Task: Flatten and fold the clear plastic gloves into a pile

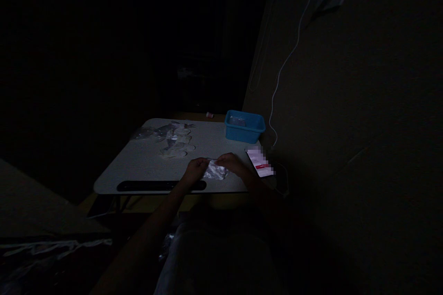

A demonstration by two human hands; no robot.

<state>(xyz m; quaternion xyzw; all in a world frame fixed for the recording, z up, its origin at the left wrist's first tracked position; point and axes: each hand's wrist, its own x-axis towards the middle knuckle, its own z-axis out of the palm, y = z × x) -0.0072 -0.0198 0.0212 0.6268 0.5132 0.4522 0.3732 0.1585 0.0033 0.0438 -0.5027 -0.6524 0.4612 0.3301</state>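
A small shiny clear plastic bag (215, 171) hangs between my two hands over the front of the white table (138, 168). My left hand (196, 169) is closed on its top left edge. On the opposite side, my right hand (230, 161) pinches the top edge with closed fingers. Whether anything lies inside the bag is too dark to tell. To the left, several pale, flat pieces (176, 148) lie on the table beside a heap of crumpled clear plastic (157, 132).
A blue plastic basket (244, 134) with clear plastic inside stands at the table's back right. A lit phone or tablet (258, 162) lies at the right edge. A white cable (294, 48) hangs along the wall from an outlet. A black slot (152, 186) runs along the front edge.
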